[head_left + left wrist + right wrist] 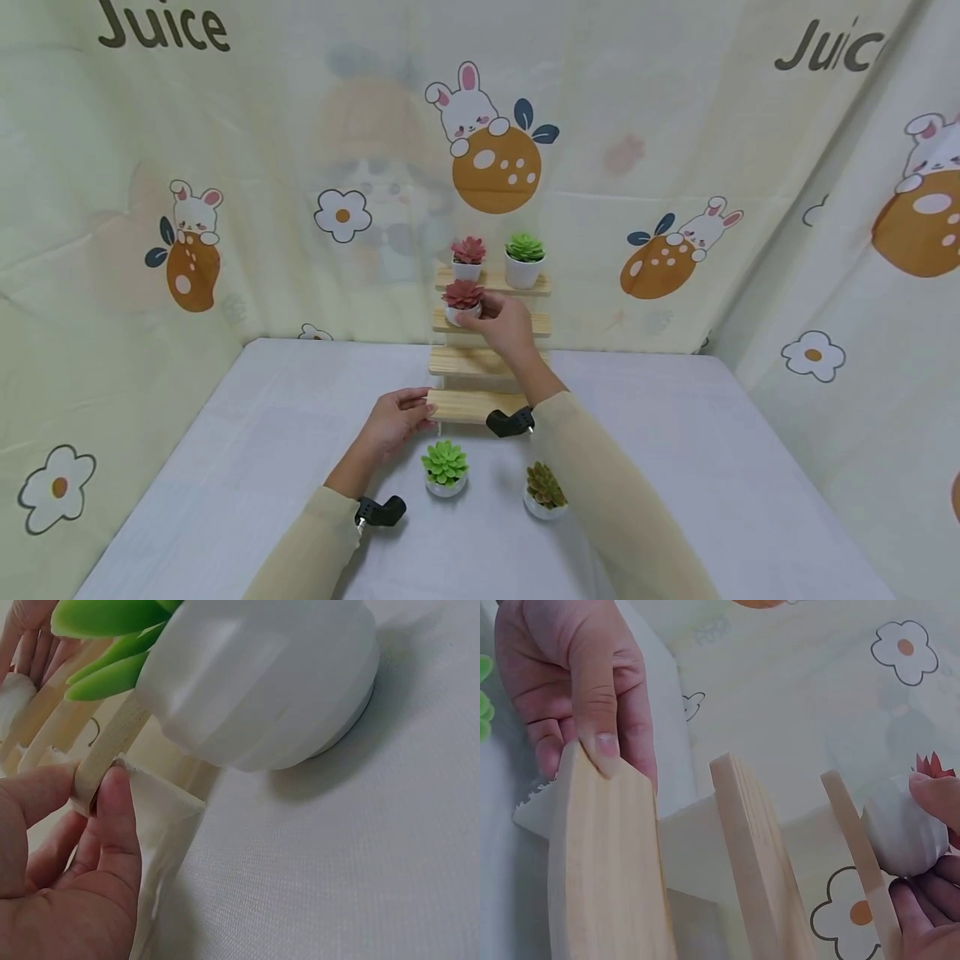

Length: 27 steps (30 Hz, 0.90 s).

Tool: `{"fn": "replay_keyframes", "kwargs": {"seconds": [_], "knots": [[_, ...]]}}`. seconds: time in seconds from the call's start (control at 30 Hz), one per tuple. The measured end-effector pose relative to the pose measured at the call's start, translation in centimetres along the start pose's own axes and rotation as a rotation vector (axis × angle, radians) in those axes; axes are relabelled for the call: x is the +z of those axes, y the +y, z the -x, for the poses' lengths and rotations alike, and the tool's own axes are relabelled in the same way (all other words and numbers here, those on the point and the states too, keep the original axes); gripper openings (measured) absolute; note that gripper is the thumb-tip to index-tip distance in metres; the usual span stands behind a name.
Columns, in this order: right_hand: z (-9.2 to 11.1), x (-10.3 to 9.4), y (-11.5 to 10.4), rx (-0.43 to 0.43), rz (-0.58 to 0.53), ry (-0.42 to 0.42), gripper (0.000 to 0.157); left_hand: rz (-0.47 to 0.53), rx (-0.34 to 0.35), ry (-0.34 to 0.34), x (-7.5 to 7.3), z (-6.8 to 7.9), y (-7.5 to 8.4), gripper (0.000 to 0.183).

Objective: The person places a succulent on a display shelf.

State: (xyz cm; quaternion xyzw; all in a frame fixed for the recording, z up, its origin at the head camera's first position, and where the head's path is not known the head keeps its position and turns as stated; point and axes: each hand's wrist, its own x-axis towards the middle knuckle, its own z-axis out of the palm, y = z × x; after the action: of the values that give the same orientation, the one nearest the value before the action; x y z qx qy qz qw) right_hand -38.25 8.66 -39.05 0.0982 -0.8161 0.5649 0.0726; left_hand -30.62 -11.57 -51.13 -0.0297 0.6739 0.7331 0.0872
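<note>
My right hand (510, 327) grips the white pot of a red succulent (462, 293) at the second board from the top of a stepped wooden plant stand (472, 406). In the right wrist view, the pot (906, 829) sits right at that board's edge, with fingers around its side and underneath. At the stand's lower left corner, my left hand (393, 423) pinches the end of the lowest board between thumb and fingers. The left wrist view shows that pinch on the board (109, 754) closely, with a white pot (262, 682) near the camera.
Another red succulent (468, 250) and a green succulent (524, 247) stand in white pots on the top board. In front of the stand, a bright green succulent (446, 463) and a brownish-green one (545, 486) sit on the white-covered table (300, 417). A printed curtain (285, 275) hangs behind.
</note>
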Motion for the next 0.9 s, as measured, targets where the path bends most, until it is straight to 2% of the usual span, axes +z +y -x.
{"fn": "replay_keyframes", "kwargs": {"seconds": [0.23,0.33,0.6,0.73,0.9], "knots": [[1.7,-1.0,0.2,0.047,-0.081,-0.013,0.063,0.008,-0.003,0.001,0.0,-0.1,-0.2,0.040],[2.6,-1.8,0.3,0.042,-0.095,-0.021,0.064,0.006,0.001,-0.003,0.0,-0.2,-0.1,0.041],[5.1,-4.3,1.4,0.003,-0.108,-0.068,0.058,0.009,0.014,-0.008,-0.1,-0.1,0.2,0.040],[6.8,-5.5,1.9,0.014,-0.131,-0.071,0.054,0.007,0.004,-0.012,-0.1,-0.2,-0.1,0.040],[8.6,-6.9,2.8,-0.015,-0.144,-0.075,0.050,-0.005,0.015,-0.016,0.0,-0.3,-0.2,0.041]]}}
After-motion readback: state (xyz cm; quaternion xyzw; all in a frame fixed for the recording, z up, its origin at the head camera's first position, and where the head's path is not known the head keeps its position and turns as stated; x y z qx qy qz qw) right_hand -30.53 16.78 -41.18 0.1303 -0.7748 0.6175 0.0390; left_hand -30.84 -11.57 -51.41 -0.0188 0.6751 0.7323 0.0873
